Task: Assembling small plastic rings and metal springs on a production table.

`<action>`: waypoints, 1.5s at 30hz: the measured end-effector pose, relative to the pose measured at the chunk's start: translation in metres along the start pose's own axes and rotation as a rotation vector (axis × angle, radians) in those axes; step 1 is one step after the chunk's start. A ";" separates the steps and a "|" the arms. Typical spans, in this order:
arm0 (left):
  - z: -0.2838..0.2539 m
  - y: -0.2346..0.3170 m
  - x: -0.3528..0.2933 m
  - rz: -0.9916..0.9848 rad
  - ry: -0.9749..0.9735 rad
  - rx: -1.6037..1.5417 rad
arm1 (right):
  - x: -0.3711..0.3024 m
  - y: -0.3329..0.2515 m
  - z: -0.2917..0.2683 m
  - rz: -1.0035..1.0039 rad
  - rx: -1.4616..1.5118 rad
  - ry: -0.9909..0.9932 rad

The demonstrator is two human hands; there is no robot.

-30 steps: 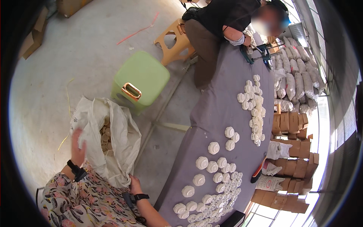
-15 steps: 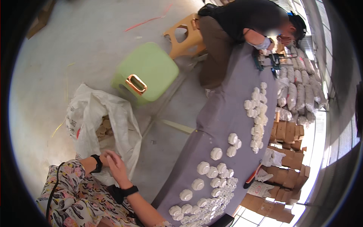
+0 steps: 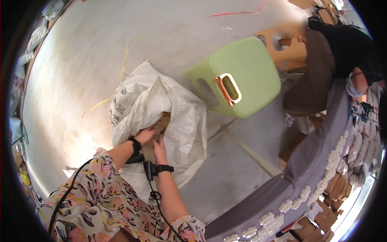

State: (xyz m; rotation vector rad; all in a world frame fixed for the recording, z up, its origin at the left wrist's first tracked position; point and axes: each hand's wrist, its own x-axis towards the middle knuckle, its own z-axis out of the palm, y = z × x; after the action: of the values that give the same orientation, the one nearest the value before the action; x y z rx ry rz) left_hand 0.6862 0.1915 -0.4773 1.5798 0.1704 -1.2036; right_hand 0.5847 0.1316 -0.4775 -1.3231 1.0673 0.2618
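A white woven sack [image 3: 183, 137] stands on the floor in front of me, its mouth open. Tan, flat-looking pieces [image 3: 164, 119] show inside it. My left hand [image 3: 146, 134] reaches into the mouth from the left, close to these pieces. Beside it, a little nearer to me, my right hand [image 3: 159, 147] is also in the opening. The fingers of both hands are mostly hidden by the sack and its contents, so what they grip, if anything, cannot be made out. Black straps with small dark devices sit on both wrists.
A green stool [image 3: 250, 76] stands just beyond the sack, with a tan stool [image 3: 286, 50] behind it. A person [image 3: 342, 52] sits at the far right. Along the right runs a grey-covered table [image 3: 258, 193] bearing rows of white round parts [image 3: 267, 220]. A yellow strip [image 3: 125, 60] lies on the floor.
My view has swung left and down toward the sack. My hands, earlier close together above the sack's near edge, have moved down into its mouth.
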 end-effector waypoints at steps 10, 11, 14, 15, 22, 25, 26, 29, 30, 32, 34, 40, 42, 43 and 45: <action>-0.035 -0.045 0.048 0.068 -0.034 0.787 | 0.081 0.010 -0.057 -0.224 -0.379 0.351; -0.033 -0.052 0.045 0.069 -0.045 0.787 | 0.087 0.015 -0.066 -0.178 -0.315 0.333; -0.035 -0.059 0.017 0.260 0.020 0.979 | 0.098 0.011 -0.069 -0.191 -0.390 0.290; -0.042 -0.048 0.004 0.252 0.019 0.986 | 0.100 0.009 -0.068 -0.251 -0.409 0.208; -0.055 -0.057 -0.013 0.061 -0.023 1.003 | 0.101 -0.025 -0.045 -0.155 -0.557 0.023; -0.031 -0.051 0.013 0.118 0.111 0.967 | 0.087 -0.026 -0.027 -0.147 -0.535 0.074; -0.014 -0.043 0.021 0.101 0.152 0.761 | 0.090 -0.003 -0.036 -0.245 -0.520 0.131; -0.022 -0.053 0.008 0.252 0.077 0.755 | 0.057 0.002 -0.011 -0.031 0.076 0.164; -0.004 -0.037 0.004 0.278 0.044 0.748 | 0.067 0.039 -0.025 -0.022 0.014 0.224; 0.001 -0.010 -0.019 0.279 -0.077 0.953 | 0.076 0.055 -0.025 0.059 0.121 0.176; -0.015 -0.017 -0.019 0.189 -0.073 0.879 | 0.084 0.060 -0.015 0.141 0.228 0.101; -0.015 -0.080 0.042 0.055 -0.202 0.607 | 0.144 0.119 -0.075 -0.164 -0.080 0.278; -0.036 -0.090 0.029 -0.093 -0.152 0.590 | 0.126 0.070 -0.053 0.373 0.399 0.006; -0.027 -0.069 0.018 0.023 -0.098 0.700 | 0.116 0.058 -0.048 0.489 0.481 -0.034; -0.025 -0.058 0.009 0.136 -0.028 0.808 | 0.094 0.028 -0.028 0.623 0.552 -0.066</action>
State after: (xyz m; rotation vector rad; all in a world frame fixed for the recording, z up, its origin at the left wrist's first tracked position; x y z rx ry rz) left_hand 0.6676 0.2304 -0.5246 2.2123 -0.4978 -1.2559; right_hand 0.6022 0.0783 -0.5628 -0.4658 1.3552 0.4302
